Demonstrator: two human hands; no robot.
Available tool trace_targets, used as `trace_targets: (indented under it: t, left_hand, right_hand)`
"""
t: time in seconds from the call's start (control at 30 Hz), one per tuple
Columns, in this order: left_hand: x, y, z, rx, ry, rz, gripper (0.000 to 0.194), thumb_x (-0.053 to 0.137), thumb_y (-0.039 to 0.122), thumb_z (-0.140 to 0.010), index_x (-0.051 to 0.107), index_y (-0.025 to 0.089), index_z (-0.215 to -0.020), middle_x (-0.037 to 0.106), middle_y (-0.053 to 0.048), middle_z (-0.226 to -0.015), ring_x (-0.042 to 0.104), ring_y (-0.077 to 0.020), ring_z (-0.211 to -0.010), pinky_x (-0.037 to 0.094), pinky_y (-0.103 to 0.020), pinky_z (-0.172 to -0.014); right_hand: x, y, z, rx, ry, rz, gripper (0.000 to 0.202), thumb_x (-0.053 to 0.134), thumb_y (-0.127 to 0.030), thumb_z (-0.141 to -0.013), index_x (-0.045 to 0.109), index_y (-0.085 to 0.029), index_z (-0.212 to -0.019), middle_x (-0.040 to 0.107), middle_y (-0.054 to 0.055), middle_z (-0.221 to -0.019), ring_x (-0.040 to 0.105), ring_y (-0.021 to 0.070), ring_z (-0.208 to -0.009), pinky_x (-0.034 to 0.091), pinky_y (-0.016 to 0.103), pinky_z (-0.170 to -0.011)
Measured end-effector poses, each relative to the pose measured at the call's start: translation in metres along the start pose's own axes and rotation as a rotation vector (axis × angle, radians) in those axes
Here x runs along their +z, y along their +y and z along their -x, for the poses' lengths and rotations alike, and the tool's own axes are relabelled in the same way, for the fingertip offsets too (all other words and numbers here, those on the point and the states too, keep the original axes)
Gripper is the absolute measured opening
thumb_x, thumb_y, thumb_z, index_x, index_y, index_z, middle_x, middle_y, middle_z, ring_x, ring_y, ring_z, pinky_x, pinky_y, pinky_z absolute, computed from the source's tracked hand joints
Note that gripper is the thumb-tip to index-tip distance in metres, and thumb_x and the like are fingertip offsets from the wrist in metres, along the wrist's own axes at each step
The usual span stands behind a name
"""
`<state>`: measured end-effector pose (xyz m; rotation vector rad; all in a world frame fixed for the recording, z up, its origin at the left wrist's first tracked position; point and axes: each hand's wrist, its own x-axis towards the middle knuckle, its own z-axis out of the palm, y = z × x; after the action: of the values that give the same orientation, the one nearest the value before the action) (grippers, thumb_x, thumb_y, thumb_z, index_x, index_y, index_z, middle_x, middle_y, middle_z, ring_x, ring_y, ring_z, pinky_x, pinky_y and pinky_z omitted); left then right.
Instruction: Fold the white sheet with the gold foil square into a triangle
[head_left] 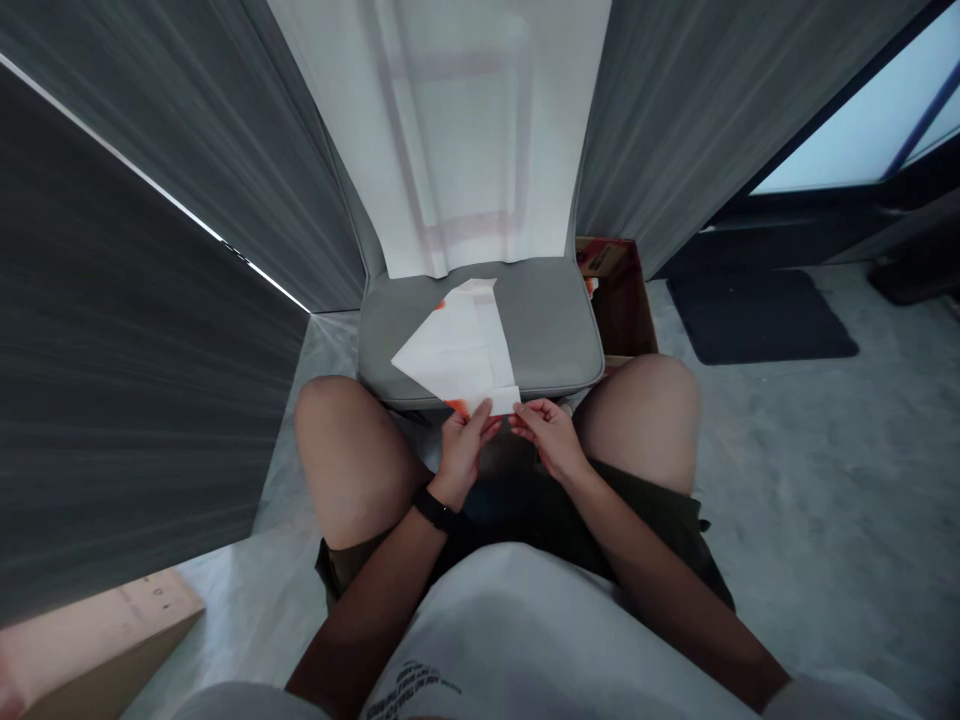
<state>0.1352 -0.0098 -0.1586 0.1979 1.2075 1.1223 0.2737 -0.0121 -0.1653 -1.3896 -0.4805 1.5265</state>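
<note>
Two hands logged: my left hand (463, 447) and right hand (546, 435) pinch the near edge of a part-folded white paper sheet with orange print (461, 350) lying on the grey cushioned seat (551, 330), several creases made, folding unfinished.

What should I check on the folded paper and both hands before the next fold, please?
1. Left hand pinches the near edge of the folded paper: ok.
2. Right hand grips the same edge: ok.
3. Paper rests flat on the grey stool seat: ok.
4. Creases lined up exactly: cannot tell.
5. Cardboard box beside the seat is apart from the paper: ok.
</note>
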Motion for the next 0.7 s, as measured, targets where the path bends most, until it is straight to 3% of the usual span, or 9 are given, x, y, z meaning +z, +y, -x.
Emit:
trace_targets:
  t: [0.3,0.5,0.7]
  left_hand:
    - [0.003,0.0029,0.0025,-0.01,0.015,-0.001,0.025,0.09,0.022,-0.081,0.076,0.012,-0.099,0.081,-0.008,-0.094,0.077,-0.0122,-0.074,0.059,-0.019,-0.068]
    - [-0.0004,0.0004,0.0003,0.011,0.009,0.002,0.027,0.092,0.024,-0.079,0.076,0.011,-0.097,0.081,-0.008,-0.093,0.076,-0.0122,-0.073,0.061,-0.02,-0.07]
    - [-0.0033,0.0003,-0.0009,0.015,0.019,-0.037,0.029,0.093,0.026,-0.078,0.075,0.011,-0.095,0.081,-0.009,-0.093,0.078,-0.0156,-0.078,0.064,-0.025,-0.078]
  right_hand:
    - [0.001,-0.0011,-0.0041,0.017,-0.004,0.039,0.053,0.096,-0.052,-0.057,0.063,-0.022,-0.086,0.075,0.0,-0.074,0.073,0.0152,-0.066,0.054,0.021,-0.052]
    - [0.0,-0.0024,-0.0035,0.125,-0.029,0.022,0.042,0.094,-0.048,-0.062,0.07,-0.019,-0.08,0.077,0.003,-0.076,0.071,0.0125,-0.064,0.053,0.019,-0.053]
    - [-0.002,-0.0027,-0.0032,0.035,-0.043,0.099,0.047,0.093,-0.055,-0.06,0.071,-0.02,-0.08,0.076,0.003,-0.074,0.071,0.0137,-0.064,0.053,0.021,-0.053]
